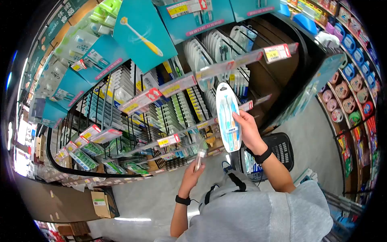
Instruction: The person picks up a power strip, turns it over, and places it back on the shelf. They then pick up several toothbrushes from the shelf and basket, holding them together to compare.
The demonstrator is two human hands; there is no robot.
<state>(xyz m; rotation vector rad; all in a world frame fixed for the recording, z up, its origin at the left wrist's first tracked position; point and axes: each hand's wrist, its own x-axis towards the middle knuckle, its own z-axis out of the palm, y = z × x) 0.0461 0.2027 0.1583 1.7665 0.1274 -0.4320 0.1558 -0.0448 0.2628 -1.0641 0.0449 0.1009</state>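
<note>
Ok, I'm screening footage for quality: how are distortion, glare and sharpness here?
Head view: fisheye distortion bows the colourfully stocked shelves at right, with black corners; head view: white streaks glare off the smooth grey floor; head view: the oval white-and-blue toothbrush pack in the right hand has clear edges, the slim see-through object in the left hand looks indistinct.

A white-edged toothbrush pack (228, 125) is held by the right hand (247, 128), its hanger end pointed toward the rack (300, 60), while a small clear item (200, 156), too small to identify, is pinched by the left hand (192, 176). 2 black wristbands (263, 155) are worn, 1 on each wrist. The rack is lined with hanging packs (173, 115) beneath teal boards (139, 50), and a black basket (286, 155) is seen on the floor (139, 197) beside the legs.
</note>
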